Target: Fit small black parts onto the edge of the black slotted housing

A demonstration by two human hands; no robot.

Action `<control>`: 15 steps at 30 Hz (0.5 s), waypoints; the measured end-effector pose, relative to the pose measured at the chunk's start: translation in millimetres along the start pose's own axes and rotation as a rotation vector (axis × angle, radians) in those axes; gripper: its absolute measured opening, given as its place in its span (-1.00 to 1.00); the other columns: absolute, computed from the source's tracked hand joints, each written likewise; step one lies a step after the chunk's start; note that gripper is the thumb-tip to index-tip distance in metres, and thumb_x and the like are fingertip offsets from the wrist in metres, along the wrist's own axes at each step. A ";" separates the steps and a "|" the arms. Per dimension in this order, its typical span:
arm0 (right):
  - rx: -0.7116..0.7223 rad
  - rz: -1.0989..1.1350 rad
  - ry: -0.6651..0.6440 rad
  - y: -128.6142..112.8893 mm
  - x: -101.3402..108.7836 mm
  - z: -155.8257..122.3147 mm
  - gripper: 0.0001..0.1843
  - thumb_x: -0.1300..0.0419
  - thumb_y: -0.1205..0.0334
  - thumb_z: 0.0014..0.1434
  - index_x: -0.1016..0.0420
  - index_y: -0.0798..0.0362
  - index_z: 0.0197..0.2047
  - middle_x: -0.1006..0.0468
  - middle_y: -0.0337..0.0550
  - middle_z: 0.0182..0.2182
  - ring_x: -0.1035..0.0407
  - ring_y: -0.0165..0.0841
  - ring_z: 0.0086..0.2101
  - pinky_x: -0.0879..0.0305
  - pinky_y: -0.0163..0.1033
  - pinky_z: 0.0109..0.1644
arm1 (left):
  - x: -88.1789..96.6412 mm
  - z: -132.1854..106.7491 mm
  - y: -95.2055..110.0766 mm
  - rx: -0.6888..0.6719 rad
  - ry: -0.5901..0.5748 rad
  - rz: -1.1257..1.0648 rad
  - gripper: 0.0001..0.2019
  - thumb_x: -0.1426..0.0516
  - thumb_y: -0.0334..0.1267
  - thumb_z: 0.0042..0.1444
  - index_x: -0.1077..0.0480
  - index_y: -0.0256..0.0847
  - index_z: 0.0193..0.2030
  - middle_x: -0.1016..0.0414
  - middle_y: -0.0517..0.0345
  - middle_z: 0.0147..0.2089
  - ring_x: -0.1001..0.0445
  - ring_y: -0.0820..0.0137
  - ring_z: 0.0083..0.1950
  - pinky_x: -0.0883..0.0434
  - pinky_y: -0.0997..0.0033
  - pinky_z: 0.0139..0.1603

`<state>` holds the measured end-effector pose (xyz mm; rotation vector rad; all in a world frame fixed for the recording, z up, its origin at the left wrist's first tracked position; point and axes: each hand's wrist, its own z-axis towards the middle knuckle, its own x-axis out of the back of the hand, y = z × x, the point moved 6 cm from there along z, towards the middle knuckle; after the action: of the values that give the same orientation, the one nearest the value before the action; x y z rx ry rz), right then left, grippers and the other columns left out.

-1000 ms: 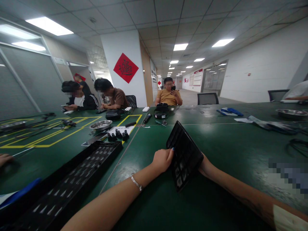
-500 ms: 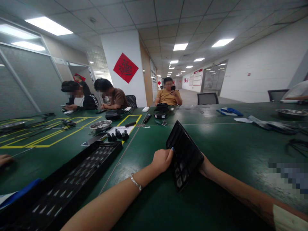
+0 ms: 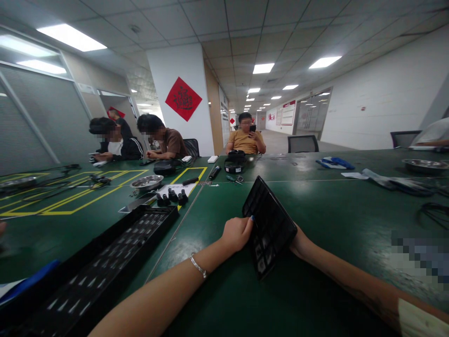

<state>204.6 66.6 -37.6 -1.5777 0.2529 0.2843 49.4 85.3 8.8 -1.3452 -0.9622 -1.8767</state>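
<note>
A black compartment tray (image 3: 268,224) is tilted up off the green table (image 3: 326,215), its near end low and its far corner raised. My left hand (image 3: 236,234) is closed on the tray's left edge, thumb on top; a bracelet sits on that wrist. My right hand (image 3: 298,242) grips the tray's right edge from behind, and its fingers are mostly hidden by the tray. Small dark parts lie in the tray's lower pockets.
A long black slotted tray (image 3: 105,267) lies to the left. Beyond it are small black parts (image 3: 171,196), a metal bowl (image 3: 147,182) and yellow floor-tape lines. Three seated people are at the far side. Another person's hand shows at the far left edge.
My hands and the tray have stayed put. The other person's hand at the left edge has pulled back almost out of view.
</note>
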 end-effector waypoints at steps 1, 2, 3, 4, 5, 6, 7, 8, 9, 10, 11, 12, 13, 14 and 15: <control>0.006 -0.002 0.002 0.2 0.2 0.4 -0.68 -0.12 -0.01 -0.04 -0.36 -0.06 -0.21 -0.39 -0.30 -0.67 -0.24 -0.38 -0.70 -0.13 -0.30 -0.69 | -0.1 0.1 -0.2 0.001 0.001 -0.001 -0.45 0.34 -0.10 0.27 -0.38 -0.23 -0.42 -0.43 0.07 -0.47 -0.41 0.36 -0.39 -0.15 0.45 -0.39; 0.012 -0.003 0.004 0.3 0.4 0.7 -0.68 -0.12 -0.02 -0.05 -0.36 -0.07 -0.22 -0.38 -0.30 -0.67 -0.22 -0.39 -0.71 -0.11 -0.31 -0.70 | -0.3 0.1 -0.2 -0.001 0.001 0.000 -0.46 0.33 -0.10 0.27 -0.38 -0.23 -0.42 -0.43 0.06 -0.47 -0.41 0.35 -0.39 -0.15 0.45 -0.39; 0.016 -0.004 0.003 0.2 0.3 0.8 -0.68 -0.12 -0.03 -0.05 -0.35 -0.07 -0.22 -0.38 -0.30 -0.67 -0.21 -0.40 -0.72 -0.10 -0.31 -0.71 | -0.6 0.1 -0.1 -0.008 0.000 0.002 -0.48 0.31 -0.11 0.27 -0.38 -0.22 -0.41 -0.44 0.06 -0.46 -0.41 0.35 -0.38 -0.15 0.45 -0.39; 0.019 -0.007 0.001 0.0 0.1 0.7 -0.67 -0.12 -0.04 -0.05 -0.35 -0.07 -0.22 -0.39 -0.30 -0.66 -0.20 -0.40 -0.72 -0.08 -0.31 -0.72 | -0.9 0.0 0.2 -0.019 -0.001 0.005 -0.50 0.30 -0.11 0.26 -0.38 -0.22 -0.40 -0.44 0.06 -0.45 -0.42 0.34 -0.37 -0.15 0.44 -0.39; 0.020 -0.014 -0.008 -0.4 -0.6 0.4 -0.66 -0.12 -0.04 -0.05 -0.35 -0.08 -0.21 -0.39 -0.30 -0.65 -0.20 -0.41 -0.72 -0.07 -0.32 -0.72 | -1.2 -0.2 0.6 -0.029 -0.004 0.009 -0.51 0.29 -0.12 0.26 -0.38 -0.22 -0.39 -0.45 0.05 -0.43 -0.42 0.33 -0.36 -0.15 0.44 -0.39; 0.020 -0.020 -0.016 -0.9 -1.2 0.0 -0.65 -0.12 -0.04 -0.04 -0.34 -0.08 -0.19 -0.40 -0.29 -0.63 -0.20 -0.41 -0.72 -0.07 -0.32 -0.72 | -1.4 -0.4 0.8 -0.039 -0.007 0.015 -0.53 0.28 -0.13 0.26 -0.38 -0.22 -0.38 -0.45 0.05 -0.42 -0.42 0.32 -0.35 -0.16 0.44 -0.39; 0.019 -0.022 -0.022 -1.7 -1.8 -0.5 -0.64 -0.11 -0.03 -0.03 -0.33 -0.07 -0.17 -0.40 -0.29 -0.62 -0.20 -0.41 -0.72 -0.06 -0.33 -0.73 | -1.6 -0.6 1.0 -0.045 -0.011 0.021 -0.54 0.27 -0.14 0.26 -0.38 -0.22 -0.38 -0.46 0.04 -0.41 -0.43 0.32 -0.34 -0.17 0.44 -0.38; 0.016 -0.017 -0.024 -2.6 -2.3 -1.3 -0.62 -0.12 -0.03 -0.03 -0.32 -0.07 -0.14 -0.40 -0.29 -0.62 -0.19 -0.42 -0.72 -0.06 -0.33 -0.73 | -1.6 -0.8 1.1 -0.049 -0.013 0.026 -0.54 0.28 -0.14 0.26 -0.38 -0.22 -0.37 -0.46 0.04 -0.40 -0.43 0.31 -0.33 -0.17 0.44 -0.37; 0.010 -0.008 -0.023 -3.5 -2.6 -2.2 -0.61 -0.12 -0.02 -0.02 -0.30 -0.07 -0.12 -0.40 -0.30 -0.61 -0.20 -0.43 -0.72 -0.06 -0.34 -0.74 | -1.5 -1.0 1.2 -0.051 -0.013 0.029 -0.54 0.28 -0.15 0.26 -0.38 -0.22 -0.36 -0.47 0.03 -0.38 -0.43 0.31 -0.32 -0.18 0.43 -0.36; 0.003 0.003 -0.019 -4.4 -2.7 -3.2 -0.59 -0.12 -0.02 -0.01 -0.28 -0.07 -0.09 -0.39 -0.31 -0.60 -0.20 -0.44 -0.71 -0.06 -0.36 -0.75 | -1.4 -1.1 1.2 -0.049 -0.014 0.031 -0.54 0.29 -0.16 0.26 -0.38 -0.22 -0.35 -0.47 0.03 -0.38 -0.44 0.31 -0.31 -0.19 0.43 -0.35; -0.006 0.012 -0.019 -5.2 -3.3 -4.3 -0.57 -0.12 -0.02 0.00 -0.26 -0.07 -0.07 -0.38 -0.32 -0.60 -0.20 -0.45 -0.71 -0.05 -0.38 -0.76 | -1.5 -1.1 1.1 -0.046 -0.015 0.030 -0.54 0.30 -0.16 0.26 -0.37 -0.22 -0.34 -0.47 0.03 -0.37 -0.44 0.31 -0.30 -0.20 0.43 -0.33; -0.014 0.015 -0.027 -5.9 -4.4 -5.5 -0.54 -0.13 -0.02 0.00 -0.23 -0.06 -0.04 -0.38 -0.33 -0.59 -0.20 -0.46 -0.71 -0.05 -0.39 -0.76 | -1.6 -1.0 1.0 -0.041 -0.018 0.028 -0.54 0.30 -0.16 0.26 -0.37 -0.22 -0.33 -0.48 0.03 -0.36 -0.44 0.31 -0.30 -0.20 0.43 -0.33; -0.018 0.013 -0.045 -6.5 -6.2 -6.7 -0.50 -0.14 -0.01 0.00 -0.19 -0.06 0.00 -0.38 -0.34 -0.58 -0.21 -0.47 -0.71 -0.06 -0.41 -0.76 | -1.7 -1.0 0.9 -0.034 -0.022 0.025 -0.54 0.30 -0.16 0.26 -0.37 -0.22 -0.32 -0.48 0.02 -0.36 -0.45 0.30 -0.29 -0.21 0.43 -0.32; -0.015 0.006 -0.067 -7.2 -8.2 -7.9 -0.44 -0.16 -0.01 -0.01 -0.15 -0.05 0.04 -0.38 -0.34 -0.58 -0.21 -0.48 -0.71 -0.07 -0.42 -0.76 | -1.8 -0.9 0.7 -0.027 -0.025 0.023 -0.54 0.30 -0.16 0.26 -0.37 -0.22 -0.32 -0.48 0.02 -0.35 -0.45 0.30 -0.29 -0.22 0.42 -0.32; -0.002 -0.005 -0.085 -8.1 -10.0 -8.9 -0.37 -0.19 -0.01 -0.02 -0.10 -0.05 0.09 -0.38 -0.35 -0.57 -0.20 -0.49 -0.71 -0.08 -0.42 -0.75 | -1.6 -0.8 0.4 -0.021 -0.025 0.020 -0.53 0.31 -0.16 0.26 -0.37 -0.23 -0.31 -0.48 0.01 -0.35 -0.45 0.29 -0.29 -0.22 0.42 -0.32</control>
<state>198.1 57.7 -26.4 -1.5640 0.1829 0.3475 49.8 84.5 7.3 -1.3890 -0.9404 -1.8634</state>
